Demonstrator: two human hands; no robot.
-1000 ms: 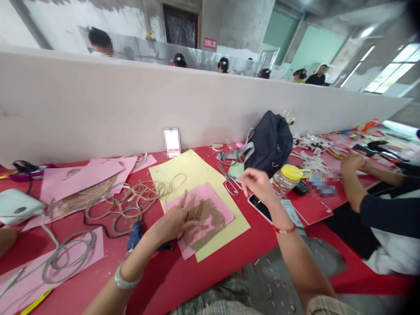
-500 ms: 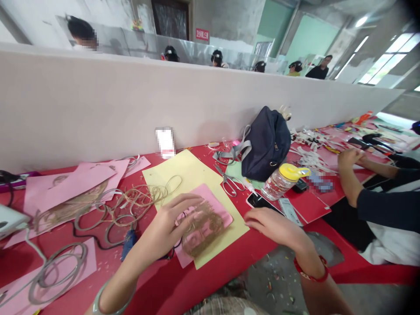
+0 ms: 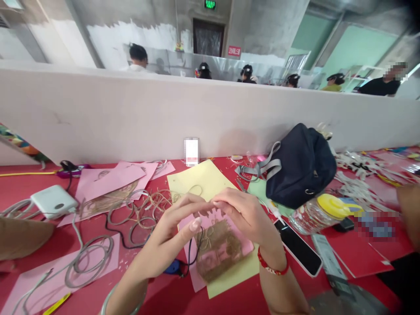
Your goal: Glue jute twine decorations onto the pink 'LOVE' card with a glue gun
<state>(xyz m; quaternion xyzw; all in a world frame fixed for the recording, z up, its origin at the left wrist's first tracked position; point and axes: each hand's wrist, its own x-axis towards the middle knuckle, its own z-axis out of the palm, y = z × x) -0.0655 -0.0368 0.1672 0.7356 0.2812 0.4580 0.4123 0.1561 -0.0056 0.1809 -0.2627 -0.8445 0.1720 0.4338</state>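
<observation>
A pink card with brown twine-like fibre worked over it (image 3: 226,251) lies on yellow paper (image 3: 210,175). Thin loops of twine stand out near its upper left. My left hand (image 3: 179,223) hovers over the card's upper left, fingers stretched and thumb apart, holding nothing visible. From the other side my right hand (image 3: 246,214) reaches over the card's top edge. Its fingers are gently bent, their tips meeting those of my left hand; its thumb is hidden. A black cord and a blue tool (image 3: 172,266), partly covered by my left hand, lie left of the card.
Tangled twine (image 3: 157,205), pink sheets (image 3: 98,181), a white charger (image 3: 54,201) and coiled cable lie left. On the right are a navy bag (image 3: 302,166), a yellow-lidded bottle (image 3: 311,214) and a phone (image 3: 298,247). A white partition (image 3: 147,118) stands behind; another person's arm (image 3: 408,210) shows at right.
My right hand has moved left from beside the phone to over the card, meeting my left hand. The view has swung left, and things appear further right.
</observation>
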